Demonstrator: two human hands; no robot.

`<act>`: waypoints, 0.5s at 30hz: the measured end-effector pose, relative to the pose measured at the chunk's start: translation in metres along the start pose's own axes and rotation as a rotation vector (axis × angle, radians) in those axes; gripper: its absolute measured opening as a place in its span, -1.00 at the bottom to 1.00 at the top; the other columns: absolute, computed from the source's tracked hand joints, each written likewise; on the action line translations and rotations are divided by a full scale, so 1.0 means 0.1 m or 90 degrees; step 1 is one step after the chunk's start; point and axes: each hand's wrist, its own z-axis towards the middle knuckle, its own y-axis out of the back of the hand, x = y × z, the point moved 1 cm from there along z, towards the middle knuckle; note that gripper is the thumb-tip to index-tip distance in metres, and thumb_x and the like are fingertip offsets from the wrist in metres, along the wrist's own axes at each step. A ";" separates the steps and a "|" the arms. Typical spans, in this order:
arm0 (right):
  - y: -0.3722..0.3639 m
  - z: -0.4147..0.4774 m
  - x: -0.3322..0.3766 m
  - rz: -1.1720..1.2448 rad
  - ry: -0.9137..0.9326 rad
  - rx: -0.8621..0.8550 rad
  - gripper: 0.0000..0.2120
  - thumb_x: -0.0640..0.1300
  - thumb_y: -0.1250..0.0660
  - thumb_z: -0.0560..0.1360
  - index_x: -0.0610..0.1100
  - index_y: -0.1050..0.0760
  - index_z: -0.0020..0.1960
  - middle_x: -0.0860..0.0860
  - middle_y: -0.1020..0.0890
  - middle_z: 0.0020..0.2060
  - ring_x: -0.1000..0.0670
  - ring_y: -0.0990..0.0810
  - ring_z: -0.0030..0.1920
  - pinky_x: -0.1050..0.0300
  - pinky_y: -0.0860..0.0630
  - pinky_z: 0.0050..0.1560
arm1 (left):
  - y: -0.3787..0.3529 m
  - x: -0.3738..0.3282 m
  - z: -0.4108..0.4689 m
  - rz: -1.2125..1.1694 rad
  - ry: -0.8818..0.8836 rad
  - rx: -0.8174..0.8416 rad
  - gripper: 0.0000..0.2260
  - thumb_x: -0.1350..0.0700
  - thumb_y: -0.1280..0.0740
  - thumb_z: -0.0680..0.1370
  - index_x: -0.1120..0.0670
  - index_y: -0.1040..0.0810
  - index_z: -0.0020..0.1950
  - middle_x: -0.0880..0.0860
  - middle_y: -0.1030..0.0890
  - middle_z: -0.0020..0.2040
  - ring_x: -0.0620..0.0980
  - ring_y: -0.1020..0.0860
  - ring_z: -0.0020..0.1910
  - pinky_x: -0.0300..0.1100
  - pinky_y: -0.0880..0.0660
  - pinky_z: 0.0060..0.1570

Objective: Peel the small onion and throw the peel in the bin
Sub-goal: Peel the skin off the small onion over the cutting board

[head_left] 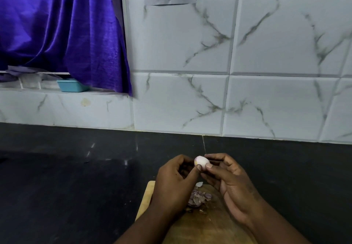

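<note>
A small pale pink onion (202,162), its flesh mostly bare, is pinched between the fingertips of both hands above the far end of a wooden cutting board (146,196). My left hand (175,182) holds its left side with the thumb on it. My right hand (230,179) grips its right side with thumb and fingers. A small heap of purple onion peel (199,199) lies on the board just below the hands. No bin is in view.
The board rests on a dark stone counter (76,177) against a white marbled tile wall (266,62). A purple curtain (62,30) hangs at the upper left over a ledge with a small blue tub (71,86).
</note>
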 end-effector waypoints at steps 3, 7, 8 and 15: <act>0.00 0.00 0.01 -0.039 0.040 -0.024 -0.70 -0.28 -0.51 0.38 -0.25 -0.63 0.10 -0.21 -0.75 0.05 -0.19 -0.75 0.12 -0.05 -0.66 0.11 | -0.02 0.01 0.00 -0.037 0.016 0.014 -0.96 0.01 -0.49 0.60 -0.11 -0.72 0.03 -0.12 -0.76 -0.10 -0.14 -0.72 -0.09 -0.09 -0.71 -0.06; 0.00 -0.01 0.01 -0.098 0.063 -0.036 -0.68 -0.24 -0.56 0.34 -0.21 -0.65 0.07 -0.17 -0.76 0.03 -0.17 -0.75 0.10 -0.13 -0.67 0.14 | -0.01 0.00 0.00 -0.012 -0.003 0.004 -0.95 0.02 -0.50 0.59 -0.13 -0.74 0.02 -0.17 -0.77 -0.10 -0.17 -0.73 -0.09 -0.14 -0.71 -0.07; -0.01 -0.01 0.01 -0.107 0.066 -0.036 -0.68 -0.26 -0.56 0.35 -0.22 -0.64 0.08 -0.16 -0.77 0.02 -0.16 -0.76 0.08 -0.14 -0.68 0.13 | -0.01 -0.01 -0.01 0.002 -0.012 -0.003 -0.95 0.02 -0.50 0.59 -0.15 -0.74 0.00 -0.19 -0.76 -0.11 -0.18 -0.73 -0.10 -0.16 -0.71 -0.08; -0.01 -0.01 -0.02 -0.173 0.105 -0.040 -0.72 -0.20 -0.60 0.26 -0.12 -0.67 -0.06 -0.13 -0.77 -0.04 -0.15 -0.77 0.02 -0.13 -0.71 0.04 | 0.00 -0.06 -0.03 0.148 -0.099 -0.052 -0.88 0.02 -0.47 0.60 -0.11 -0.79 0.08 -0.20 -0.76 -0.16 -0.22 -0.71 -0.16 -0.17 -0.69 -0.12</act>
